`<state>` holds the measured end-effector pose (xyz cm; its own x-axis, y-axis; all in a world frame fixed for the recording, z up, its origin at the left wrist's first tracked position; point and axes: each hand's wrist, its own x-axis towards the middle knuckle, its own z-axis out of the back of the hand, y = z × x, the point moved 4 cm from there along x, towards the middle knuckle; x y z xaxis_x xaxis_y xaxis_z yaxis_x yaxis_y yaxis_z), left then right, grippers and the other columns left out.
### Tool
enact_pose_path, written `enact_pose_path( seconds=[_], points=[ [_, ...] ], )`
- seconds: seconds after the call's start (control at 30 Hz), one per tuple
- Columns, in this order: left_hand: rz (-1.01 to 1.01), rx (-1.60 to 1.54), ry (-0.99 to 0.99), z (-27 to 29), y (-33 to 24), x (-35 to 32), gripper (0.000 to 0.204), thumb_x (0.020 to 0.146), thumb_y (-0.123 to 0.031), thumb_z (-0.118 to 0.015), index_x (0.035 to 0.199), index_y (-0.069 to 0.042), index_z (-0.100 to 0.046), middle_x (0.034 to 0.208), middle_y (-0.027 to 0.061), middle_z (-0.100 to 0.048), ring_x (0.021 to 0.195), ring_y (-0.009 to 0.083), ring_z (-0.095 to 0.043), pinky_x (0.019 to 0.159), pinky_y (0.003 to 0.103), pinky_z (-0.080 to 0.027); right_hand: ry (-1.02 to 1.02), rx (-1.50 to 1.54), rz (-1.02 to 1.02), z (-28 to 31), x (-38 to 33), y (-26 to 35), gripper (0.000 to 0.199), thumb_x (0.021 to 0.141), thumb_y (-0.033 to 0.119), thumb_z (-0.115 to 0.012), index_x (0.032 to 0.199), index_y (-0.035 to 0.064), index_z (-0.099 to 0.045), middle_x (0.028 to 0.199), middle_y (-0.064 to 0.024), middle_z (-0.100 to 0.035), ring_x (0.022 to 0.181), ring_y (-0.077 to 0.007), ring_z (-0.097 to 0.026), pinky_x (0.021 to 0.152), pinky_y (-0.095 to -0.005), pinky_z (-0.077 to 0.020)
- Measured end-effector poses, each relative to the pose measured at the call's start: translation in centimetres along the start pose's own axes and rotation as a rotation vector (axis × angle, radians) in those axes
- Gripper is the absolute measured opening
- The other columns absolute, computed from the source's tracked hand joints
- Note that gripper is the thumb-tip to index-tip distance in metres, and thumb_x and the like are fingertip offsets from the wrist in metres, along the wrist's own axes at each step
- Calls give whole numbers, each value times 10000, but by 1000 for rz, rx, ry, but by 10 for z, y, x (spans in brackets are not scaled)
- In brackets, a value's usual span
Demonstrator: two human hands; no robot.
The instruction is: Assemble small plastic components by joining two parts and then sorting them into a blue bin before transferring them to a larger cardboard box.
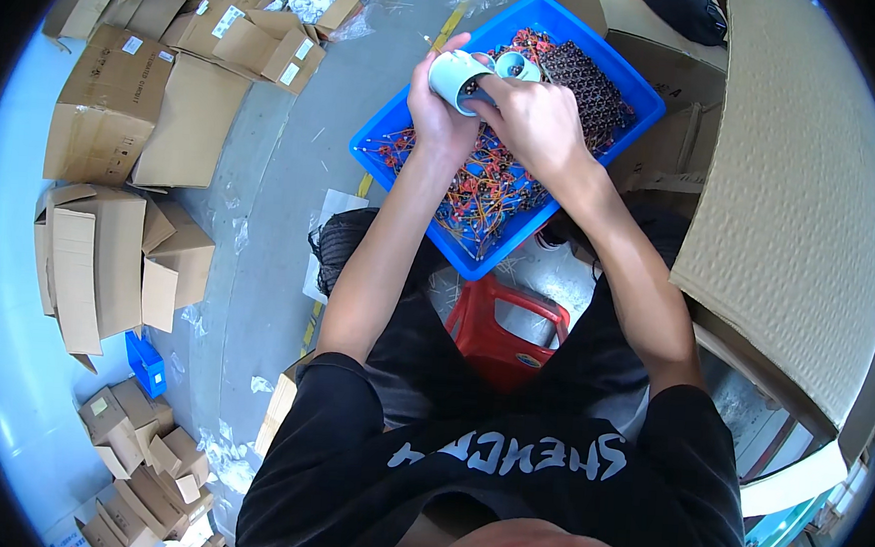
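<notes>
My left hand is wrapped round a pale green cylindrical cup, tilted with its mouth toward my right hand. At that mouth is my right hand, fingers bent and drawn together; the fingertips are partly hidden, and whatever they hold cannot be made out. Small dark pieces show inside the cup. Below both hands lies a blue plastic tray. Orange, red and yellow small wired parts fill its near side, and many small dark round pieces its far right. Another pale green cylinder rests among them.
A red plastic stool stands between my legs. Large cardboard boxes rise close on my right. More opened boxes line the left wall, with a small blue bin among them. Plastic scraps lie on the grey floor.
</notes>
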<state>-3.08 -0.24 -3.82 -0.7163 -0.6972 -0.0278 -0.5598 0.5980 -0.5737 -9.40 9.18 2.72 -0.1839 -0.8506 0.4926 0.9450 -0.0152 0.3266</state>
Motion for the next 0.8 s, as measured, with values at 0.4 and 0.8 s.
enact_pose_path(
  seconds=[0.4,0.8],
  points=[
    [-133,149,-38,-8,-2,-5,482,932,-393,-323,1133,-10,-537,972,105,-606,952,206,-568,884,344,-433,-78,195,-78,-4,-2,-4,168,831,164,-605,799,0,-618,676,-179,-635,598,-349,-634,543,-413,-509],
    [-222,209,-47,-13,-12,-7,491,948,-417,-300,1062,-9,-548,958,109,-602,945,217,-561,866,345,-436,-186,184,-24,2,-3,4,173,816,204,-644,801,34,-622,658,-146,-632,584,-320,-633,530,-394,-501]
  ],
)
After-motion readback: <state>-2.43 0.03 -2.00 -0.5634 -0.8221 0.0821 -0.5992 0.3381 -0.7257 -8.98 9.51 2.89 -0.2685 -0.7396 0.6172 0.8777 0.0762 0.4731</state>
